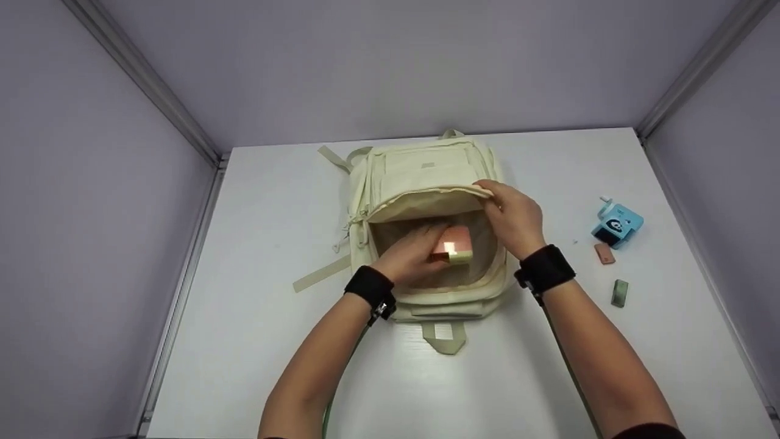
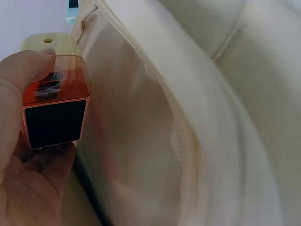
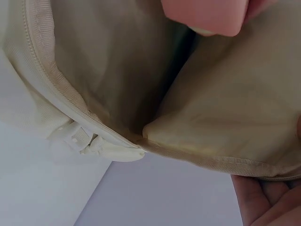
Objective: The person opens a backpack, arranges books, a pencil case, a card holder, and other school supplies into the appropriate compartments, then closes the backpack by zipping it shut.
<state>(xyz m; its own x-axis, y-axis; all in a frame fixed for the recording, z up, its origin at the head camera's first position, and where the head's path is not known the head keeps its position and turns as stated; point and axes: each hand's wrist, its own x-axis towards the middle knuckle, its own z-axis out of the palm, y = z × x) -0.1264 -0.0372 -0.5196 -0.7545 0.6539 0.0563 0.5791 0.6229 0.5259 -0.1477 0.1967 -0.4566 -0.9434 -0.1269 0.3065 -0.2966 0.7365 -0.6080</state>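
A cream backpack (image 1: 426, 174) lies on the white table with its main compartment unzipped. My left hand (image 1: 414, 255), reaching into the opening, grips a pink and cream pencil sharpener (image 1: 454, 242). The left wrist view shows the sharpener (image 2: 56, 89) closer, with a small hole in its cream end, a see-through red part and a dark face; the thumb lies across it. My right hand (image 1: 517, 221) pinches the edge of the backpack's flap (image 1: 432, 201) and holds it up. The bottom of the compartment is in shadow.
To the right on the table stand a blue crank pencil sharpener (image 1: 618, 224), a small pink block (image 1: 604, 253) and a small green block (image 1: 620, 293). Backpack straps (image 1: 322, 273) spread to the left. Pale walls (image 1: 390, 67) enclose the table at the back and sides.
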